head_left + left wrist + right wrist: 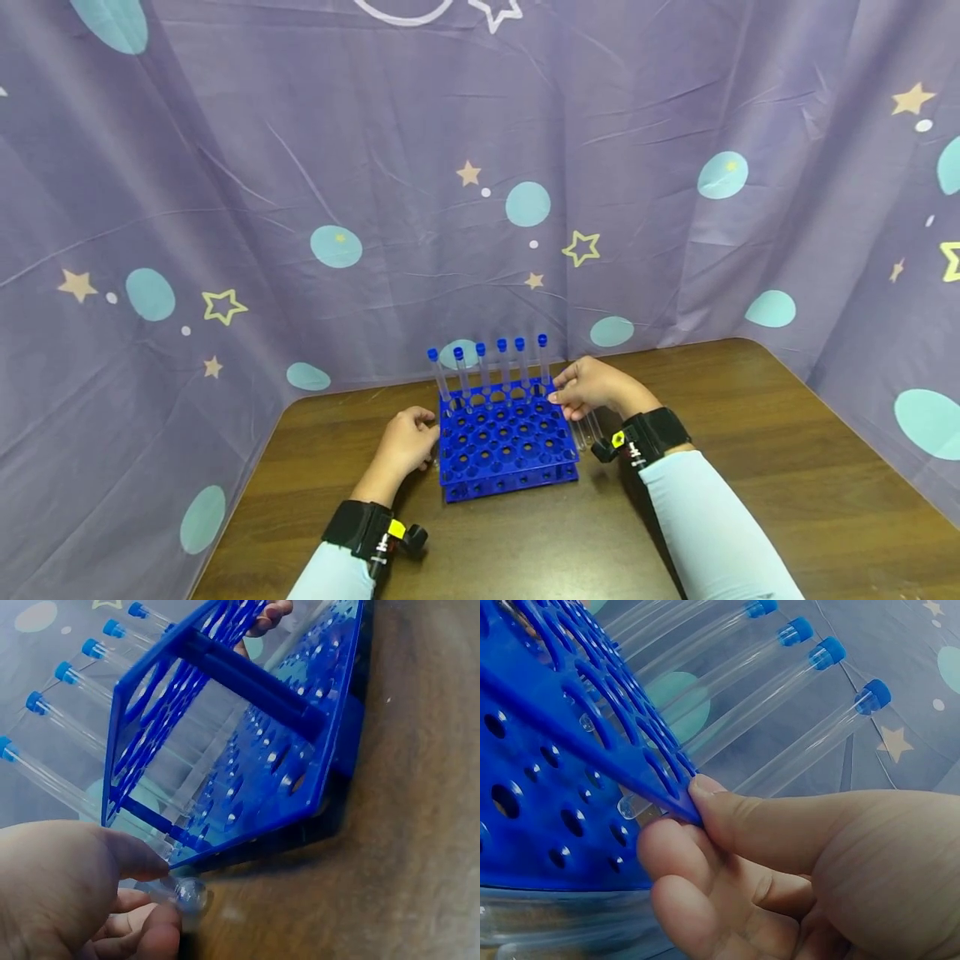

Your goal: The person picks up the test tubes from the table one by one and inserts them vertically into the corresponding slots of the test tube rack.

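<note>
A blue test tube rack stands on the table, with a row of clear capped test tubes upright along its far side. My right hand pinches the upper tier's right corner between thumb and fingers, seen close in the right wrist view at the rack's edge. My left hand is at the rack's left side. In the left wrist view its thumb overlaps the lower corner, and a clear rounded tube end shows between thumb and curled fingers; I cannot tell whether they grip it.
Clear tubes lie on the wooden table close to the rack's right side, under my right hand. A patterned purple curtain hangs behind the table and along both sides. Each wrist wears a black strap.
</note>
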`<state>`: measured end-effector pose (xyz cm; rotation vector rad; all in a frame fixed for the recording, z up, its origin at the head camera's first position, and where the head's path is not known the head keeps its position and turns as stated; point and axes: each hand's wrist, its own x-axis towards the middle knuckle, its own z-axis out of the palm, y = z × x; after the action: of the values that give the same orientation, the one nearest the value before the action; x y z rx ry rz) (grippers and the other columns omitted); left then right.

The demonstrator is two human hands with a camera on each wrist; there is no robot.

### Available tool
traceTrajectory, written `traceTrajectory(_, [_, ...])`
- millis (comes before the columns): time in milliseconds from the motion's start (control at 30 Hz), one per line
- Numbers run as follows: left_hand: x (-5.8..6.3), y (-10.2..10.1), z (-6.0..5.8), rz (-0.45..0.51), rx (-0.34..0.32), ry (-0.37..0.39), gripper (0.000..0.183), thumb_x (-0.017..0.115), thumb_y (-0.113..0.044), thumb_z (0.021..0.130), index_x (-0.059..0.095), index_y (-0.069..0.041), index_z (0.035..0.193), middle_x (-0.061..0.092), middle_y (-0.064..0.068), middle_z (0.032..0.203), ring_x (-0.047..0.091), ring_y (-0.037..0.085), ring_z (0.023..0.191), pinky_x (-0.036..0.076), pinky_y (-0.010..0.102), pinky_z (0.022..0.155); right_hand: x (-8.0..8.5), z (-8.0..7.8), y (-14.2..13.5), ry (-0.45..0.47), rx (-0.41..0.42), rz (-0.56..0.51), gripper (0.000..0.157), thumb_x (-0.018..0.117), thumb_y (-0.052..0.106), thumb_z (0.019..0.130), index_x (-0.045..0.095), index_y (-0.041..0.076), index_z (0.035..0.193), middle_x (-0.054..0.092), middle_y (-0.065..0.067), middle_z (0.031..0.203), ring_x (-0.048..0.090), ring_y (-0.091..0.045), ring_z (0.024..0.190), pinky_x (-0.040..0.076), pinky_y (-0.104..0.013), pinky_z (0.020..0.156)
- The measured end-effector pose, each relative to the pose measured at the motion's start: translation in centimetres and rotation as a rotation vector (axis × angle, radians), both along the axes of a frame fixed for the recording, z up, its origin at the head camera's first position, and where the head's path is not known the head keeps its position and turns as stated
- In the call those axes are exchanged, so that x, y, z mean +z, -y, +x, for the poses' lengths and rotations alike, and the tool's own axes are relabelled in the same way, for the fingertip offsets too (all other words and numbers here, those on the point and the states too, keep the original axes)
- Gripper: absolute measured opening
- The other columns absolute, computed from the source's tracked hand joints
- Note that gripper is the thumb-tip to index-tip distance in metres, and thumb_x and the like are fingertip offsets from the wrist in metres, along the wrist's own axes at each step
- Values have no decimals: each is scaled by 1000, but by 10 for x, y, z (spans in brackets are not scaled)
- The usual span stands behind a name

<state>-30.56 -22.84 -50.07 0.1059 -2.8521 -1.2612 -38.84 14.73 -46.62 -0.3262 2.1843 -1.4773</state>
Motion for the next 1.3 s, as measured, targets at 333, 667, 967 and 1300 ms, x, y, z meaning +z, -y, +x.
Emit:
traceTrajectory(333, [11,-1,-18,-264,12,-35,36,77,-22,104,75,1,131,82,19,109,81,37,94,66,54,84,-1,-1,-1,4,-2,0,61,84,10,103,58,-16,152,78,-8,76,73,-11,63,65,-27,62])
traceTrajectory(667, [8,-3,-38,-351,68,-40,27,78,-21,99,78,-1,117,82,18,114,79,38,105,64,58,95,-3,-3,-2,1,-5,19,61,85,13,103,60,-14,151,79,-9,80,75,-12,65,67,-30,65])
traceTrajectory(967, [23,-1,-37,-299,43,90,17,80,-19,100,75,-3,105,77,6,76,74,18,57,61,36,63,-3,-1,-4,12,-7,6,62,85,13,103,59,-14,153,79,-9,79,74,-12,65,66,-29,64])
traceTrajectory(1300, [19,14,-28,-210,94,37,28,77,-23,99,70,-2,116,77,7,74,69,16,52,53,31,54,-1,0,0,1,-5,3,59,85,12,102,61,-14,150,78,-10,81,74,-13,66,67,-30,65])
